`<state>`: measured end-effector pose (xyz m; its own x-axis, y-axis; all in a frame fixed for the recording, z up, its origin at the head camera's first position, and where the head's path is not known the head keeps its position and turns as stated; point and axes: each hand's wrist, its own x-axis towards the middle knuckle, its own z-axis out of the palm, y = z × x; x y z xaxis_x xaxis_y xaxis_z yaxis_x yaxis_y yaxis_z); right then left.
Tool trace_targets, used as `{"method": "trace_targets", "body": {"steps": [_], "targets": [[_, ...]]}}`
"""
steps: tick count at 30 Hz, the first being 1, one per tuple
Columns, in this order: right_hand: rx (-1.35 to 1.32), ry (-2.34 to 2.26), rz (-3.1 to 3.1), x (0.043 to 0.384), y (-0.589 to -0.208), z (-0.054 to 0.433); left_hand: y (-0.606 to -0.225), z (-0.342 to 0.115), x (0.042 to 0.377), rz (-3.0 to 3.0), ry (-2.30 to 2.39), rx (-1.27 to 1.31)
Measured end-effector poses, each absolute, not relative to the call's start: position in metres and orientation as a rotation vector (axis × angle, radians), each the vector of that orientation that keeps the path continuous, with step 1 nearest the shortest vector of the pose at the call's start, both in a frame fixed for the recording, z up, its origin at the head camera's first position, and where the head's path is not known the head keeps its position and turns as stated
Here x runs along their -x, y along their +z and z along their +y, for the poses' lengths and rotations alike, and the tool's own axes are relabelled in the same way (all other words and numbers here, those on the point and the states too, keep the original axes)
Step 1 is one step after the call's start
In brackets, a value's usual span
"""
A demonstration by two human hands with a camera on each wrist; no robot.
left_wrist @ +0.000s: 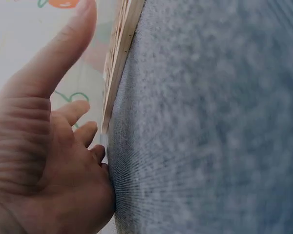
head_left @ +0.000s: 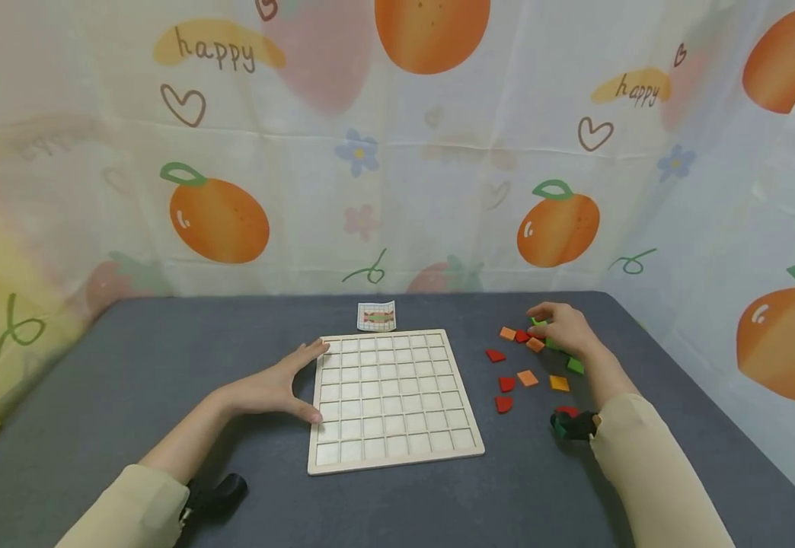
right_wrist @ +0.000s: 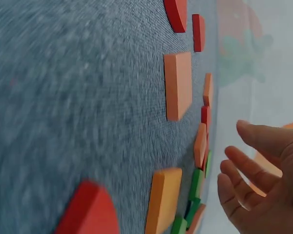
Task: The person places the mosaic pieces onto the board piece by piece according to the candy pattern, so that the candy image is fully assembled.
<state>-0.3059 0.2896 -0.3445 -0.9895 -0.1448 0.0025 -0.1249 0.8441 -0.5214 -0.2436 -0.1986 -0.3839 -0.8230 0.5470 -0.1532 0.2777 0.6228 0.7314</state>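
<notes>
My left hand (head_left: 270, 390) is spread at the left side of a pale wooden grid board (head_left: 391, 396), its thumb and fingertips resting on the edge. The board's squares hold no pieces. In the left wrist view the board's side (left_wrist: 119, 58) stands beyond the thumb. Over the far end of the scattered pieces, my right hand (head_left: 565, 329) hovers with fingers bent loosely above green blocks (head_left: 552, 344). The right wrist view shows its thumb and fingers (right_wrist: 246, 165) apart, nothing between them. Nearby lie an orange block (head_left: 535, 345) and a red block (head_left: 522, 336).
A small card with a printed grid picture (head_left: 376, 317) lies behind the board. Several red, orange and green pieces are strewn between the board and my right arm, including a yellow-orange block (head_left: 559, 383). A patterned curtain (head_left: 370, 190) rises behind the dark table (head_left: 185, 342).
</notes>
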Motion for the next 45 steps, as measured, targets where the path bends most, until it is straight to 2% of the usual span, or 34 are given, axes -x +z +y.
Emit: {"method": "trace_targets", "body": {"steps": [16,27,45], "targets": [[0.206,-0.705,2.961,0.316,-0.358,0.279,-0.384,-0.199,0.239,2.527,0.947,-0.734],[0.301,-0.63,3.019,0.32,-0.36,0.276,-0.385,-0.198,0.239,2.564,0.914,-0.748],[0.207,-0.735,3.023,0.319,-0.359,0.279,-0.385,-0.198,0.239,2.58,0.885,-0.734]]}}
